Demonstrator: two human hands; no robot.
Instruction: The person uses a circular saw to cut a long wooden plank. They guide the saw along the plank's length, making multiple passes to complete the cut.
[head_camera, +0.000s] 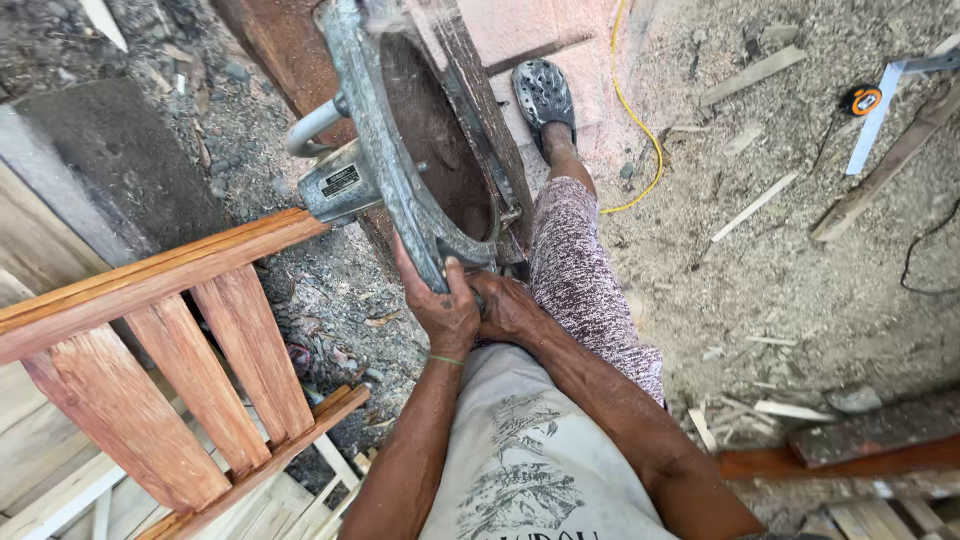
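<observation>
A large grey metal circular saw (385, 160) with a spinning blade sits over a dark reddish wooden plank (275, 45) that my foot in a grey clog (543, 95) braces. My left hand (440, 305) grips the saw's curved rear handle. My right hand (505, 305) is clasped just beside it, on the same handle. A reddish slatted wooden frame (175, 350) stands close at my left.
Sawdust and wood offcuts cover the ground. A yellow cord (640, 120) runs past my leg. A tape measure (864, 100) and a metal square (878, 115) lie at upper right. Planks (850, 450) lie at lower right; a concrete slab (110, 160) at left.
</observation>
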